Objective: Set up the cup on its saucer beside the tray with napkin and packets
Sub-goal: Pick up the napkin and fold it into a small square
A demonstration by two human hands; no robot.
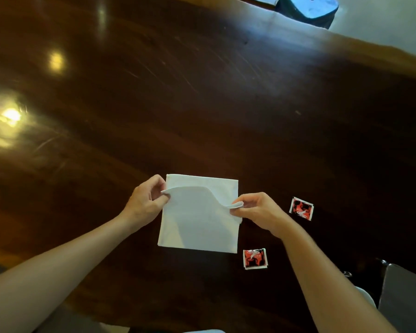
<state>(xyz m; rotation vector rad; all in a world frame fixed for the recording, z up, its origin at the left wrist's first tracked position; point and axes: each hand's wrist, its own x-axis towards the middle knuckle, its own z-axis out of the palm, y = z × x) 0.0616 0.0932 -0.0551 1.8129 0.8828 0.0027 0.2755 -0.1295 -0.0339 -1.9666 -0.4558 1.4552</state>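
Observation:
A white napkin (197, 219) lies on the dark wooden table (202, 104) in front of me. Its top layer is lifted and curling back. My left hand (145, 200) pinches that layer at its left corner. My right hand (257, 211) pinches the same layer at the right edge. Two red-and-black packets lie flat to the right: one (301, 208) beyond my right hand, the other (255, 258) by the napkin's near right corner. No cup, saucer or tray is in view.
A dark grey flat object (404, 299) sits at the lower right edge. A dark stool-like object with a shiny top (310, 8) stands on the pale floor past the table's far edge. Lamp reflections gleam on the left of the table.

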